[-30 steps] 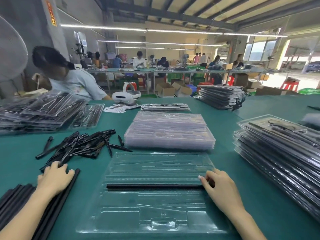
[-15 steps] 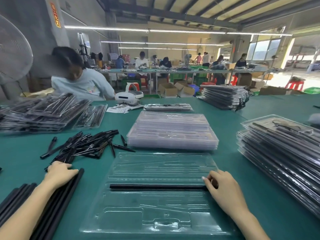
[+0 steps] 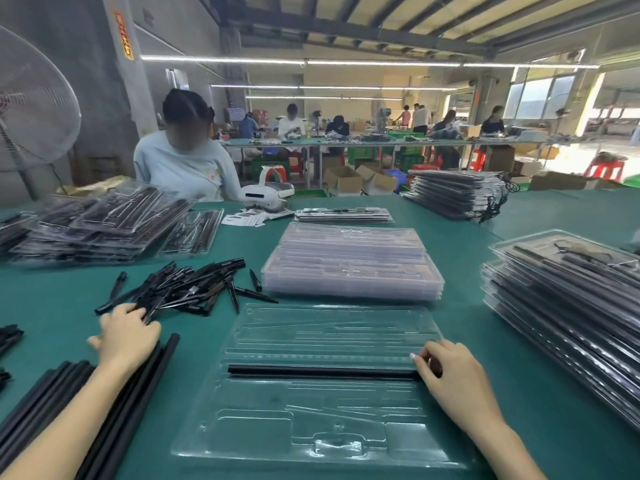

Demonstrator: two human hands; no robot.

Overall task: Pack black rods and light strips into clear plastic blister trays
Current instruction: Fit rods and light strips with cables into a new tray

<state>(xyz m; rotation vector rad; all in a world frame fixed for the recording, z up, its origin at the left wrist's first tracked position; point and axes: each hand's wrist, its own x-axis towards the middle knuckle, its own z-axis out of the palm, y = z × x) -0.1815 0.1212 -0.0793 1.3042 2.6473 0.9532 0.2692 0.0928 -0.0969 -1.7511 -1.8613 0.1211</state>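
On green packing bench: your right hand [image 3: 457,379] still pinches black rod [image 3: 322,371] end, seated across clear blister tray [image 3: 322,441]. Your left hand [image 3: 126,337], fingers spread, has moved off long rods [image 3: 138,382] into short-piece pile [image 3: 187,289]; next part likely coming.

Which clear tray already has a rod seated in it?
The single tray nearest the person, with one black rod across it; the stack of trays behind is empty.
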